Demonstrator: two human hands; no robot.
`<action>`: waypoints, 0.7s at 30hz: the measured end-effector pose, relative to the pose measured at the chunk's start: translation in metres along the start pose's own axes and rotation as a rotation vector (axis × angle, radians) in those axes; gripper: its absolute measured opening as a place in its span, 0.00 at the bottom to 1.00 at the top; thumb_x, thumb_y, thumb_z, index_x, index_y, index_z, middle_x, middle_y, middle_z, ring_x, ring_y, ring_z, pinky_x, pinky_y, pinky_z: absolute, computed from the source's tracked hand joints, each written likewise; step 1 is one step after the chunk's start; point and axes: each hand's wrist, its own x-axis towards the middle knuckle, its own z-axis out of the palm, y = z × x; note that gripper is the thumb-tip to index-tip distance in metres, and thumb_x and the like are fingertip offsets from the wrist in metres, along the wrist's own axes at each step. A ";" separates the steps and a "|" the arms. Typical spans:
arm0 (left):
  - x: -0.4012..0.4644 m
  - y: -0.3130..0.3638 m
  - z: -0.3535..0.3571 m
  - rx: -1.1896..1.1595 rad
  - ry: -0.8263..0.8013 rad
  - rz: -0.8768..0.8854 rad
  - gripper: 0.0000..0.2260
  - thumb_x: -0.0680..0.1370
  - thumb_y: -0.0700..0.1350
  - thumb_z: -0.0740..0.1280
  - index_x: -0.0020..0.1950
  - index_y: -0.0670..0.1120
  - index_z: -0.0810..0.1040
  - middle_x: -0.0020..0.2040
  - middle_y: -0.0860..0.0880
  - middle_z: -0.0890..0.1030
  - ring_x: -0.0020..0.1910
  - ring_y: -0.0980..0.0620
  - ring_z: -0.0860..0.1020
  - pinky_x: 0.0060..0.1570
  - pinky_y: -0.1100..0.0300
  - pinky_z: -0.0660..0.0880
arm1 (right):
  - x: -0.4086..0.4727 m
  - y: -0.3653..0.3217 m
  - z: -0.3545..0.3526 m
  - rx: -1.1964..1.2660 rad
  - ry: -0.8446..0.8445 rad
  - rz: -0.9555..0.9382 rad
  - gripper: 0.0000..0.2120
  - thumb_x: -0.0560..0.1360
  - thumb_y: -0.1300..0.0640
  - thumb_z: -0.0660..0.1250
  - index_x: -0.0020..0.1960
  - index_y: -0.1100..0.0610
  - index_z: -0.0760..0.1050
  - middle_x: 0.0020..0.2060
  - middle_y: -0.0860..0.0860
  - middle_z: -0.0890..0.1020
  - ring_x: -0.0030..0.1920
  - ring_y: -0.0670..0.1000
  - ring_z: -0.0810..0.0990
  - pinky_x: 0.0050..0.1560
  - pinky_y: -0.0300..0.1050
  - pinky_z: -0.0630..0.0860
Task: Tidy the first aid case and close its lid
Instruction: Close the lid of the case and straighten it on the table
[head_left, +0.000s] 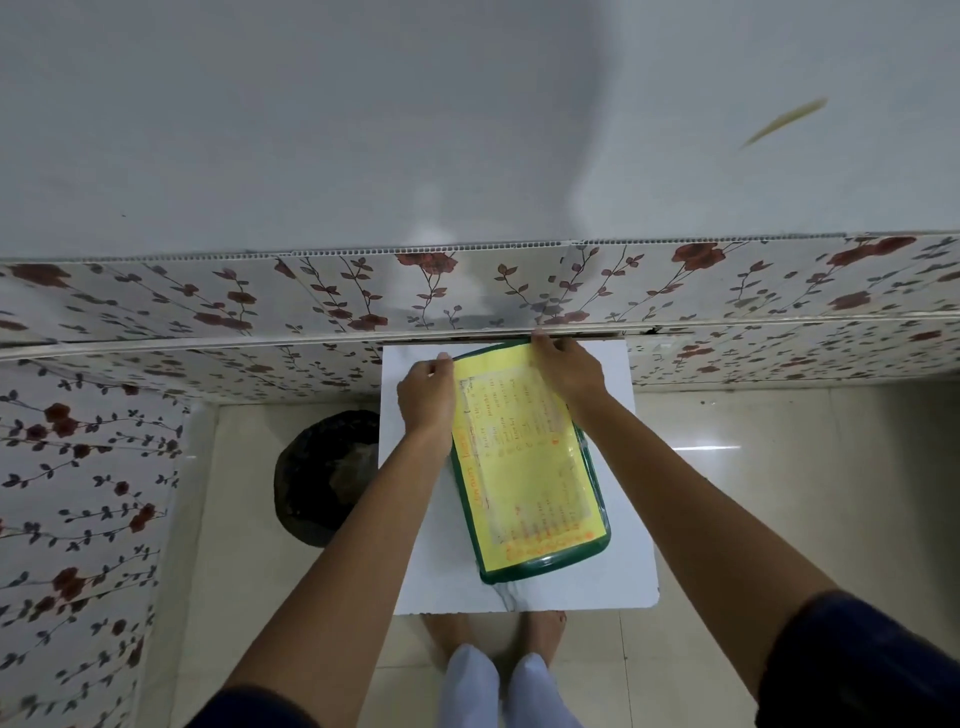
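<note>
The first aid case (592, 462) is a green box with a yellow handwritten sheet (524, 457) covering its lid. It lies on a small white table (623, 551) pushed against the wall. The lid is down over the case. My left hand (427, 397) grips the lid's far left edge. My right hand (566, 366) holds the far right corner, close to the wall. What is inside the case is hidden.
A wall with floral panels (208, 306) runs right behind the table. A black bin (324, 475) stands on the floor to the table's left. Pale floor tiles (779, 467) spread to the right. My feet (493, 634) show under the table's near edge.
</note>
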 end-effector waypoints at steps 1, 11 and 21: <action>0.005 0.001 0.006 0.049 0.049 0.016 0.16 0.79 0.50 0.54 0.41 0.42 0.73 0.42 0.43 0.75 0.39 0.47 0.73 0.37 0.56 0.67 | 0.005 -0.003 0.004 -0.051 0.019 -0.030 0.29 0.77 0.38 0.50 0.60 0.60 0.72 0.51 0.56 0.81 0.47 0.57 0.80 0.44 0.47 0.72; 0.017 -0.004 0.028 0.206 0.300 0.127 0.19 0.81 0.45 0.49 0.52 0.33 0.74 0.53 0.35 0.77 0.45 0.44 0.73 0.41 0.56 0.65 | 0.017 0.007 0.016 -0.097 0.118 -0.143 0.24 0.77 0.37 0.52 0.51 0.59 0.68 0.35 0.49 0.76 0.38 0.53 0.77 0.38 0.46 0.70; 0.025 -0.009 0.031 0.189 0.311 0.189 0.19 0.81 0.45 0.49 0.49 0.34 0.74 0.49 0.35 0.79 0.47 0.40 0.76 0.41 0.55 0.65 | 0.021 0.010 0.017 -0.001 0.166 -0.146 0.23 0.76 0.37 0.55 0.44 0.58 0.69 0.34 0.50 0.76 0.37 0.52 0.78 0.37 0.46 0.71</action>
